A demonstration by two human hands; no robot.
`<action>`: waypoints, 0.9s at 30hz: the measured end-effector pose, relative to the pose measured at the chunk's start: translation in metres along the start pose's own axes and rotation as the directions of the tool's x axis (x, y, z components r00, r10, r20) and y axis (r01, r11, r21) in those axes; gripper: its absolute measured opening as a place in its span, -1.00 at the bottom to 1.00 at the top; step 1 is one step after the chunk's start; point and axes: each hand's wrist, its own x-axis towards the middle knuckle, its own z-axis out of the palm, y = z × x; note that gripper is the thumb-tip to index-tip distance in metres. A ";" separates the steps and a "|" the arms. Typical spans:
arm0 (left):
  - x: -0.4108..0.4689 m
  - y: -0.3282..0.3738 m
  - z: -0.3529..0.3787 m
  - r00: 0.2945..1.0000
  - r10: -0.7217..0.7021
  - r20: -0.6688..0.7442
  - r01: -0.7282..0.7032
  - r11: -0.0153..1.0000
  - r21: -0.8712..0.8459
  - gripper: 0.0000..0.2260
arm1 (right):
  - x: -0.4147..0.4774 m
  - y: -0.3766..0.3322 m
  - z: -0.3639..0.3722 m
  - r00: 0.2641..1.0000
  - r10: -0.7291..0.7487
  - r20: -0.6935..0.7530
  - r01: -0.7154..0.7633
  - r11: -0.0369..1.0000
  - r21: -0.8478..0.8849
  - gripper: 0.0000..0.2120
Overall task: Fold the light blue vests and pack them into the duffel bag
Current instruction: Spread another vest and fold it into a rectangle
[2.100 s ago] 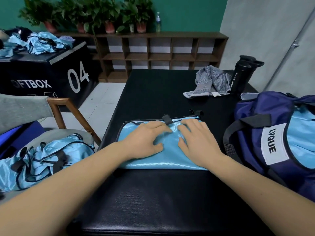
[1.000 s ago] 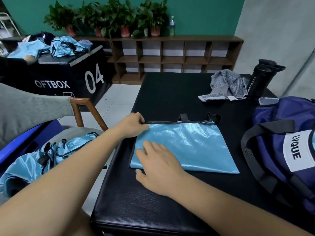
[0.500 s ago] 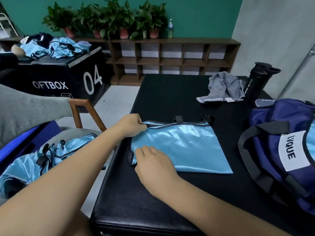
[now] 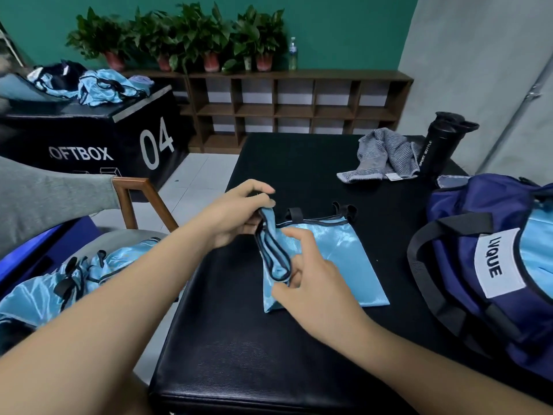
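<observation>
Head view: duffel bag [image 4: 454,202] holds light blue vest [image 4: 537,253].

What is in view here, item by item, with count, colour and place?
vest being folded: one, light blue, on the table, left edge lifted
table: one, black, centre
duffel bag: one, navy, at right, light blue fabric inside
towel: one, grey striped, table's far end
sport bottle: one, black, right of the towel
loose vests: one pile, light blue, on the chair
chair: one, wooden, left of table
box: one, black, far left, more vests on top
shelf: one, brown, back wall
potted plants: several, green, on the shelf
water bottle: one, clear, shelf top
left hand: pinches the lifted edge, far end
right hand: pinches that edge, near end
</observation>
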 end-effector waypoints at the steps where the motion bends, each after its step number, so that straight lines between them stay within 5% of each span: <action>1: 0.000 0.002 0.009 1.000 0.011 0.013 -0.011 1.000 -0.018 -0.80 | -0.003 0.004 -0.006 1.000 0.008 -0.004 -0.008 1.000 0.001 -0.32; 14: 0.003 -0.022 0.085 0.995 0.067 0.076 -0.067 0.998 0.003 -0.86 | -0.028 0.066 -0.067 0.987 0.144 0.073 -0.131 0.979 -0.158 -0.23; 20: -0.003 -0.032 0.094 0.973 0.131 0.191 -0.166 0.970 0.179 -0.63 | -0.029 0.071 -0.093 0.962 0.219 0.162 -0.114 0.864 -0.490 -0.60; 24: -0.019 -0.030 0.091 0.932 0.274 0.238 -0.351 0.848 0.396 -0.40 | -0.032 0.072 -0.103 0.996 0.057 0.065 0.007 0.697 -0.717 -0.56; 27: -0.037 -0.032 0.085 0.852 0.422 0.309 -0.521 0.635 0.570 -0.60 | -0.032 0.079 -0.105 0.974 -0.222 0.049 0.194 0.696 -0.691 -0.53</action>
